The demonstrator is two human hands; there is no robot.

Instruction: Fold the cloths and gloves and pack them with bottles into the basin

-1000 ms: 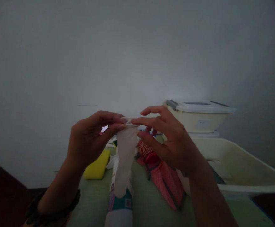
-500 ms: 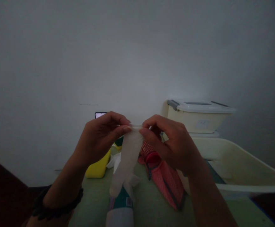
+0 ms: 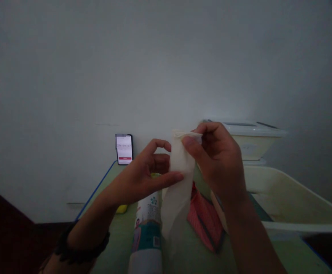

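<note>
A thin whitish disposable glove [image 3: 180, 160] hangs cuff up before me, its lower end blurred. My right hand [image 3: 217, 156] pinches the cuff between thumb and fingers. At the glove's left edge is my left hand [image 3: 149, 171]: its thumb lies across the front and its curled fingers reach to the edge, fingertips partly hidden behind it. Below the hands a printed white and green roll-shaped pack [image 3: 149, 228] lies on the green tabletop [image 3: 111, 232], pointing away from me. A red cloth item with dark trim [image 3: 206, 220] lies to the right of the glove.
A lit phone [image 3: 124, 149] leans against the wall at the table's back left corner. Something yellow [image 3: 122, 209] peeks out under my left forearm. To the right stand a large cream tub [image 3: 294, 190] and, behind it, a lidded box [image 3: 251, 142].
The glove has moved right and slightly up with my right hand. My left hand has let go of the cuff and shifted lower onto the glove's body. The phone has come into full view.
</note>
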